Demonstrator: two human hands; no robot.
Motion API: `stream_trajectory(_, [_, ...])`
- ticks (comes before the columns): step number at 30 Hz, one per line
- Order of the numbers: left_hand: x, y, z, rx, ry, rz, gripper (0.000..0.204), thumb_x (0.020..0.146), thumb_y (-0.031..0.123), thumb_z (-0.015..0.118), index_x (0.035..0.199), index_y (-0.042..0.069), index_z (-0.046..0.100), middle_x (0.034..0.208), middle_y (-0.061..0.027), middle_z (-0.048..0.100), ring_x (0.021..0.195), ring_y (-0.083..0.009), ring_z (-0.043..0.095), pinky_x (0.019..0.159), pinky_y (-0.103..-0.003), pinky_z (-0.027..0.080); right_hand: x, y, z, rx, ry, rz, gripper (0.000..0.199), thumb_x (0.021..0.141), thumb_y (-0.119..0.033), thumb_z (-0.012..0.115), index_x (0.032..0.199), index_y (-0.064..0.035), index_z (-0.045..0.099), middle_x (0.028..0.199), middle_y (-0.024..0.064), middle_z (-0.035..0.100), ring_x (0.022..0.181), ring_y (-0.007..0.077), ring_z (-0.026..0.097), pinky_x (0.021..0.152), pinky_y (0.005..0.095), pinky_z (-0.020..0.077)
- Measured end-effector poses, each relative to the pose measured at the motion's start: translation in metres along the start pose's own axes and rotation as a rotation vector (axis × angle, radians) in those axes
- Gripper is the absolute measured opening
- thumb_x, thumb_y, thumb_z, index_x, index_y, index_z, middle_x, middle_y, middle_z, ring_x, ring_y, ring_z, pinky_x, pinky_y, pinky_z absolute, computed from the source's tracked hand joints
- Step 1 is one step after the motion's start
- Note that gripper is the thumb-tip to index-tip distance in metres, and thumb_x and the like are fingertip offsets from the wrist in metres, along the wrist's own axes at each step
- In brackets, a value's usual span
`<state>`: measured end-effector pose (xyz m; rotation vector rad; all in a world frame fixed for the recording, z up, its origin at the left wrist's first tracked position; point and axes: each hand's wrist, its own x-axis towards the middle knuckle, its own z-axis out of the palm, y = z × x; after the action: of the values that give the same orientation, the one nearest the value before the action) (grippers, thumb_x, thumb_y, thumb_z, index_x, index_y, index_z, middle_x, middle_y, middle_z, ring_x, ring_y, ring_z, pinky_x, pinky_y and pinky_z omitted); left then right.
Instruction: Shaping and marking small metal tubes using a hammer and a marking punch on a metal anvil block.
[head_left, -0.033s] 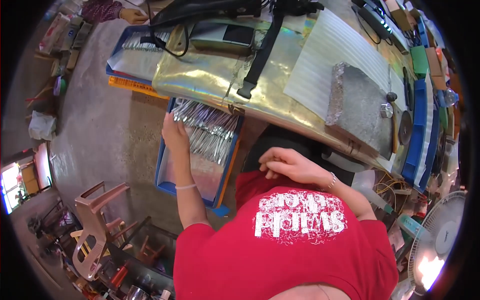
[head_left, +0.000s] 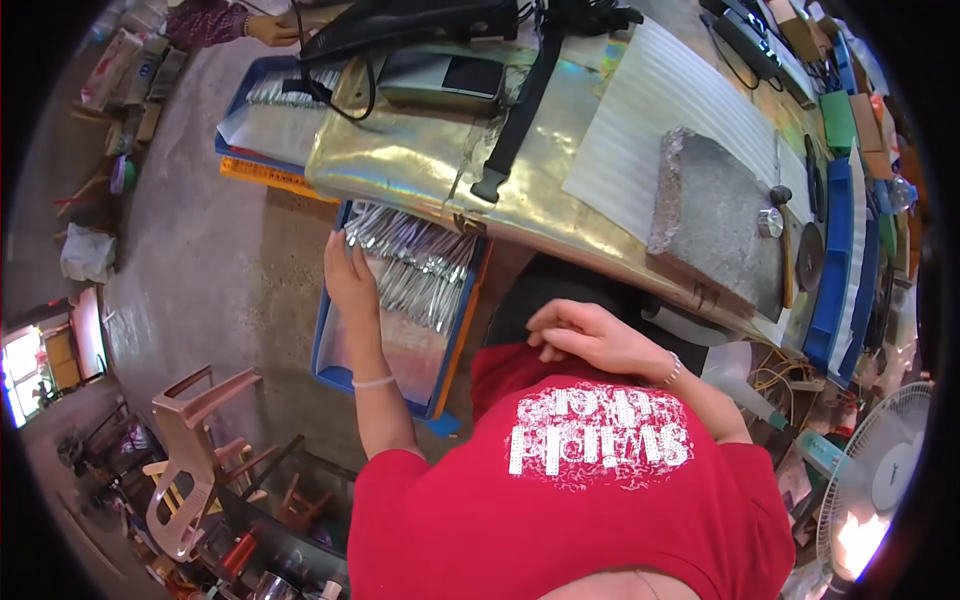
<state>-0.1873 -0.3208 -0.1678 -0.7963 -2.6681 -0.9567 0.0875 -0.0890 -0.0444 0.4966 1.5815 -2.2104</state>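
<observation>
A blue tray (head_left: 440,395) holds a pile of thin silvery metal pieces (head_left: 420,270), whose exact kind I cannot make out. My left hand (head_left: 350,285) lies at the tray's left rim, beside the pile. Its fingers are stretched out, and I see nothing held in it. My right hand (head_left: 590,337) hangs in front of my red shirt, near the table edge. Its fingers are loosely bent with gaps between them, and no object shows in it.
The table (head_left: 400,165) has a shiny covering. On it are a grey stone slab (head_left: 715,220), white foam sheet (head_left: 635,130), black strap (head_left: 520,130) and dark box (head_left: 440,85). Another blue tray (head_left: 232,145) stands at far left, near another person's hand (head_left: 270,30). A fan (head_left: 885,470) stands right.
My left hand's fingers look slightly straighter at the tray rim. My right hand has shifted a little to the right and nearer my body.
</observation>
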Motion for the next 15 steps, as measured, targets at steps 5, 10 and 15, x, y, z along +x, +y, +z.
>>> stream_trajectory(5, [0.009, 0.148, -0.047, -0.201, 0.006, -0.029, 0.024, 0.089, 0.002, 0.051, 0.111, -0.005, 0.058, 0.109, -0.0176, 0.062, 0.101, -0.0279, 0.060, 0.090, -0.034, 0.046, -0.091, -0.021, -0.032, -0.093, 0.240, -0.138, 0.022, 0.093, -0.011, 0.049, 0.110, 0.0017, 0.054, 0.099, 0.0129, 0.064, 0.089, 0.0157, 0.063, 0.080, 0.0283, 0.0497])
stream_trajectory(10, [-0.020, 0.278, -0.038, -1.300, -0.756, 0.010, 0.039, 0.096, 0.023, 0.047, 0.120, -0.008, 0.049, 0.119, -0.0211, 0.055, 0.106, -0.0278, 0.058, 0.092, -0.038, 0.046, -0.130, -0.027, -0.048, -0.169, -0.038, -0.511, 0.021, 0.092, -0.010, 0.054, 0.109, 0.0008, 0.056, 0.096, 0.0116, 0.065, 0.089, 0.0208, 0.064, 0.079, 0.0306, 0.0496])
stream_trajectory(15, [-0.040, 0.410, -0.009, -1.211, -1.766, 0.118, 0.104, 0.075, 0.066, 0.059, 0.139, -0.009, 0.025, 0.144, -0.0208, 0.031, 0.132, -0.0277, 0.033, 0.108, -0.036, 0.025, -0.171, -0.016, -0.067, -0.153, 0.107, -0.731, 0.012, 0.092, -0.009, 0.053, 0.097, -0.0008, 0.060, 0.087, 0.0097, 0.065, 0.077, 0.0174, 0.061, 0.070, 0.0282, 0.0477])
